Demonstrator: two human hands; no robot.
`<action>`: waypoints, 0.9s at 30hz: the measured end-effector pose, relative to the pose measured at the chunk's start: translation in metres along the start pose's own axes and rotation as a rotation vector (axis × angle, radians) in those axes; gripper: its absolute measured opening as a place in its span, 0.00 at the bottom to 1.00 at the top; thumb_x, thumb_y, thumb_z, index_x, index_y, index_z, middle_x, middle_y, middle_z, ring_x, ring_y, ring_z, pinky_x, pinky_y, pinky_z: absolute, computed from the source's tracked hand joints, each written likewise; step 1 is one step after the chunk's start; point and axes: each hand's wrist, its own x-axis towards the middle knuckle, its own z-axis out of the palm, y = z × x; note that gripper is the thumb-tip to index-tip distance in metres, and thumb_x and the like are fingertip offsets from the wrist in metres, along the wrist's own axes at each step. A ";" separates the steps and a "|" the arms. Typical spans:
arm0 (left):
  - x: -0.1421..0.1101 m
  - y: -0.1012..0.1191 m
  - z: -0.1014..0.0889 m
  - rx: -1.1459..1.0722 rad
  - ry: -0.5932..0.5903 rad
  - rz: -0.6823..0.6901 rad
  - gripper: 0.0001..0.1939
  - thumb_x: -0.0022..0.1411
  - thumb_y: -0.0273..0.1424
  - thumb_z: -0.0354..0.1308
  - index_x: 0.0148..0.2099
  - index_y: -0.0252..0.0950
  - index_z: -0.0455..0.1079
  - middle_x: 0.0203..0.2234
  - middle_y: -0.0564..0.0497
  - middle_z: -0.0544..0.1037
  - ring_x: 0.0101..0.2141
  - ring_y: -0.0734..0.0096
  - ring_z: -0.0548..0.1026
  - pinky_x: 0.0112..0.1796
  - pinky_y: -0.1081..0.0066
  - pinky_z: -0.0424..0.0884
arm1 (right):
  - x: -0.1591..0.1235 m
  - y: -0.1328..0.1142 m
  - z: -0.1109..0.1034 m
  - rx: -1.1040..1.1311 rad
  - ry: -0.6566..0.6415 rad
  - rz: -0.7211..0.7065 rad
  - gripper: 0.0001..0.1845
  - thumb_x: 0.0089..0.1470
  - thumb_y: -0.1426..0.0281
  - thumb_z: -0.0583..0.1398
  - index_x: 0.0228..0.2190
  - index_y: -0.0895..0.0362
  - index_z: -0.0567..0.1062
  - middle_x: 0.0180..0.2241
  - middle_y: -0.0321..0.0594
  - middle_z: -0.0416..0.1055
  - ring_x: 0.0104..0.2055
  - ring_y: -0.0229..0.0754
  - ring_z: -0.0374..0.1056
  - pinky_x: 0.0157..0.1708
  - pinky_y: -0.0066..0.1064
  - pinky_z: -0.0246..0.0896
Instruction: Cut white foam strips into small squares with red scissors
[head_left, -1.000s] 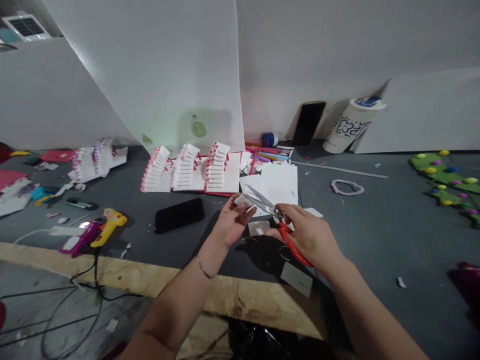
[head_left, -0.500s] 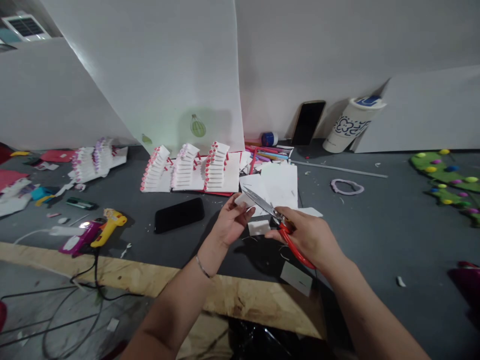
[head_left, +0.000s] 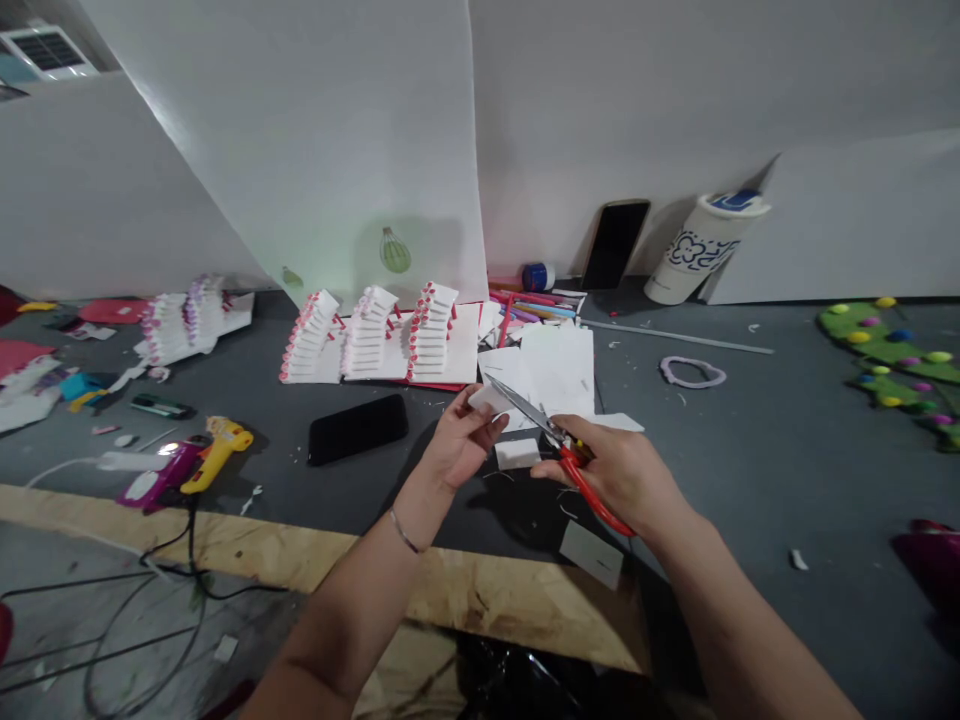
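Between the thumb and fingers of my left hand (head_left: 466, 440) is a small white piece of paper (head_left: 486, 398). My right hand (head_left: 619, 465) grips the red handles of a pair of scissors (head_left: 596, 495), whose metal blades point up and left and lie along the paper's right edge. The blades look nearly closed; whether they bite into the paper I cannot tell. Below the blades a small white card (head_left: 517, 453) lies on the dark table, and a larger pale card (head_left: 592, 553) rests near the front edge. White sheets (head_left: 559, 365) lie behind my hands.
A black phone (head_left: 358, 430) lies left of my left hand. Farther left are a yellow glue gun (head_left: 218, 453) and its cable. Cotton-swab rows (head_left: 433, 335) on cards stand behind. At the back are a second phone (head_left: 616, 245), a cup (head_left: 705, 250) and pens (head_left: 536, 304).
The scissor blades, spread apart a second ago, have come together beside the paper. My left hand has stayed almost still with the paper.
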 end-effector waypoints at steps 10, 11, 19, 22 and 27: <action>-0.002 -0.002 0.000 -0.003 0.021 -0.012 0.14 0.47 0.17 0.67 0.35 0.35 0.71 0.24 0.57 0.76 0.26 0.79 0.75 0.35 0.74 0.75 | 0.002 0.000 -0.003 0.022 0.004 0.121 0.29 0.55 0.45 0.54 0.44 0.55 0.71 0.24 0.39 0.73 0.23 0.42 0.68 0.23 0.28 0.55; -0.001 -0.002 0.000 0.000 0.020 -0.011 0.14 0.46 0.17 0.67 0.35 0.35 0.71 0.25 0.56 0.76 0.27 0.78 0.76 0.35 0.74 0.75 | 0.002 0.001 -0.004 0.021 0.037 0.147 0.29 0.55 0.45 0.53 0.44 0.56 0.71 0.25 0.40 0.73 0.23 0.42 0.68 0.23 0.28 0.56; 0.001 -0.002 -0.001 0.043 0.044 -0.030 0.12 0.48 0.20 0.66 0.35 0.36 0.69 0.31 0.53 0.79 0.33 0.72 0.78 0.33 0.75 0.71 | 0.003 0.001 -0.002 -0.077 0.124 0.214 0.29 0.56 0.45 0.52 0.45 0.55 0.71 0.29 0.44 0.75 0.25 0.45 0.69 0.22 0.29 0.54; 0.001 -0.002 -0.001 0.019 0.038 -0.052 0.11 0.50 0.20 0.65 0.35 0.36 0.69 0.30 0.53 0.79 0.34 0.71 0.79 0.39 0.71 0.72 | 0.004 -0.001 0.000 -0.098 0.119 0.221 0.30 0.56 0.45 0.51 0.44 0.55 0.71 0.31 0.45 0.75 0.26 0.45 0.70 0.23 0.30 0.54; 0.003 -0.004 -0.003 0.015 0.066 -0.057 0.11 0.51 0.22 0.66 0.36 0.37 0.70 0.30 0.54 0.79 0.33 0.73 0.78 0.33 0.74 0.70 | 0.004 0.000 0.002 -0.119 0.087 0.211 0.29 0.58 0.46 0.49 0.45 0.56 0.71 0.30 0.44 0.75 0.26 0.45 0.70 0.22 0.30 0.53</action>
